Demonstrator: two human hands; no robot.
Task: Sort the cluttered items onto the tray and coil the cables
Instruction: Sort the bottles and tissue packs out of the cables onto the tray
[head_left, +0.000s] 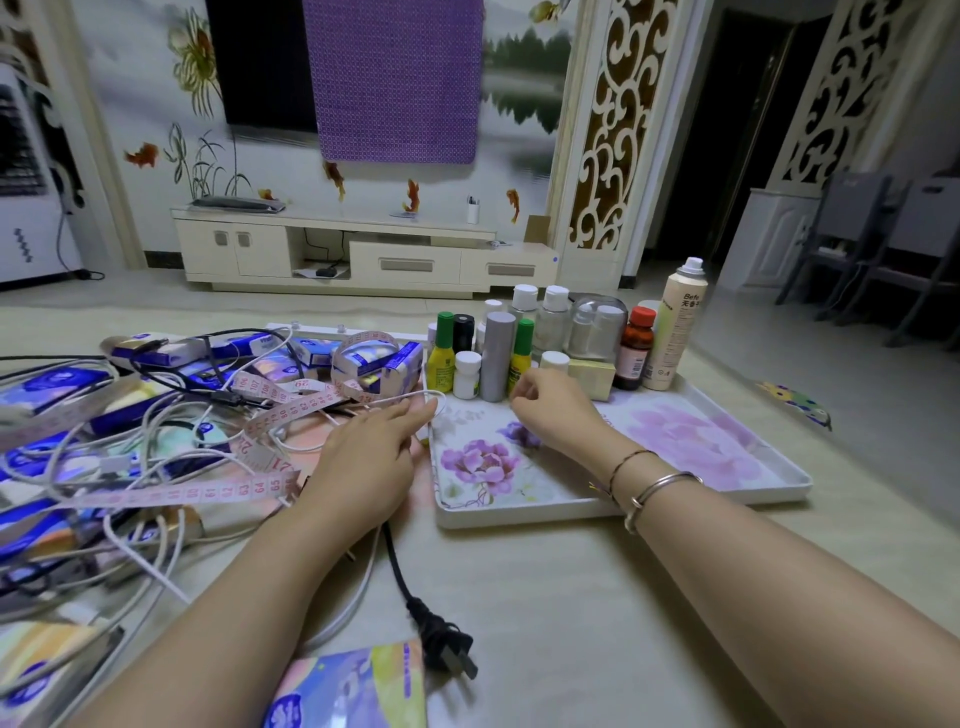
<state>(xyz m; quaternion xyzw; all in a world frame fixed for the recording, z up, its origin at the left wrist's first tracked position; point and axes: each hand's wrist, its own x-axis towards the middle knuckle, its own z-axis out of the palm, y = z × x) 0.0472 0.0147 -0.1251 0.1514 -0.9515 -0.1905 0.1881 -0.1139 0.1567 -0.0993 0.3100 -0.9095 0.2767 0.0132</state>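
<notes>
Landmark: the floral tray (779, 480). Its near half lies bare — open room above the flower print from the front rim up to the bottle row. The far edge of the tray is blocked by a close-set row of bottles (498, 353), with a tall spray can (678, 325) at its right end and a small box (592, 378) just in front; no gap between them admits a hand. Left of the tray, access is obstructed — tangled white cables (156, 441), a pink tape measure (280, 410) and blue tissue packs (52, 387) cover the floor. Near the tray's front left corner, a black power plug (447, 647) and its cord cross the approach. Floor right of the tray is open.
</notes>
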